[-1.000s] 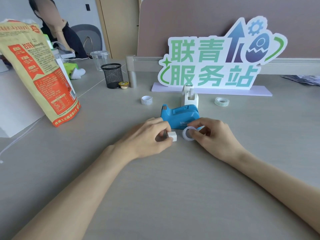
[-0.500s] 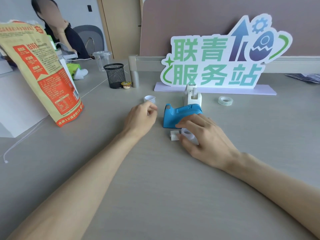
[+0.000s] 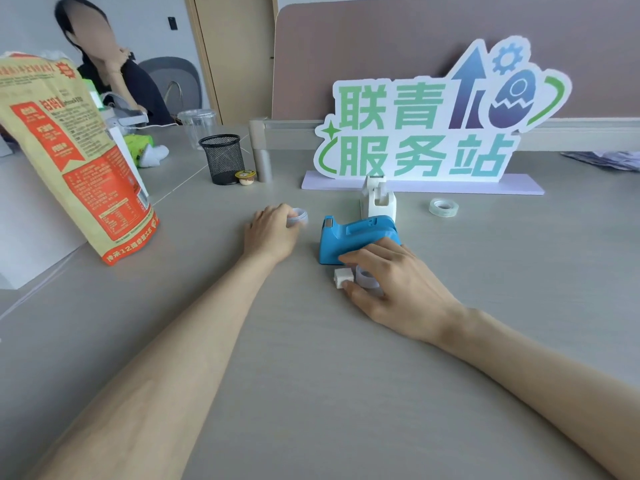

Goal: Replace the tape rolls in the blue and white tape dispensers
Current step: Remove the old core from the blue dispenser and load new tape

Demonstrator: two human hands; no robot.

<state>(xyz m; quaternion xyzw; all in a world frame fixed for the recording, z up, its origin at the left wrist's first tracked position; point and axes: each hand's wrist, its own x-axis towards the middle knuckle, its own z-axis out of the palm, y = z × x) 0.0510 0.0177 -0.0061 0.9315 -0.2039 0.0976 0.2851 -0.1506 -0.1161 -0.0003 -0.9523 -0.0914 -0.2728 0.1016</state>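
The blue tape dispenser [image 3: 349, 237] stands mid-table, with the white tape dispenser [image 3: 378, 199] upright just behind it. My left hand [image 3: 268, 233] has reached left of the blue one and grips a white tape roll [image 3: 298, 216] with its fingertips. My right hand [image 3: 391, 285] rests in front of the blue dispenser, fingers curled round a pale empty tape ring [image 3: 367, 278]. A small white core block [image 3: 343, 277] lies on the table at its fingertips. A clear tape roll [image 3: 444, 206] lies apart, right of the white dispenser.
A tall printed paper bag [image 3: 69, 157] leans at the left. A black mesh pen cup [image 3: 222, 158] and a small yellow cup [image 3: 245, 177] stand behind. A large green-and-white sign [image 3: 426, 133] stands at the back. Another person [image 3: 114, 84] sits far left.
My left hand let go of the white core block and moved back-left to take the white tape roll. My right hand stayed with the empty ring near the blue dispenser.
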